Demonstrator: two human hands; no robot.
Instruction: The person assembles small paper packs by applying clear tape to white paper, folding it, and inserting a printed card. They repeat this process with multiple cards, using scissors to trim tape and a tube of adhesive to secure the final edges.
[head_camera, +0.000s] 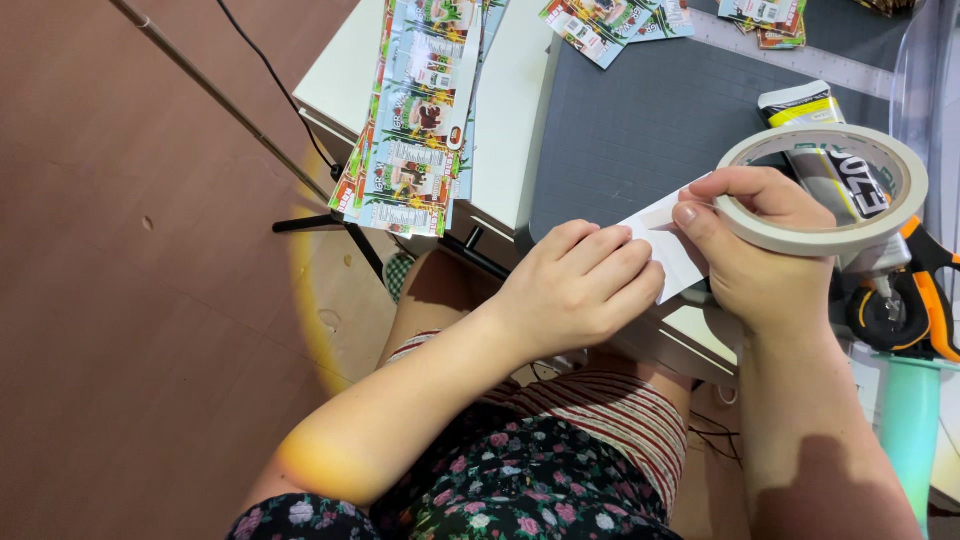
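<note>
1. The right hand has its fingers curled through and over the near rim of a roll of pale tape, holding it, with the thumb pressed down onto a white slip of paper.
2. The left hand lies flat with fingers together, closed down on the lower end of the same slip; it pins rather than grasps.
3. The slip sits between the two hands at the near edge of the grey cutting mat, its long axis running roughly from the left hand up toward the tape roll. The right hand is the nearer to the roll (it is in it).
4. The tape looks matte and papery, a thin wide ring; the mat is dull, with a fine grid.
5. Glossy printed label sheets hang over the white table edge, well apart to the left.
</note>
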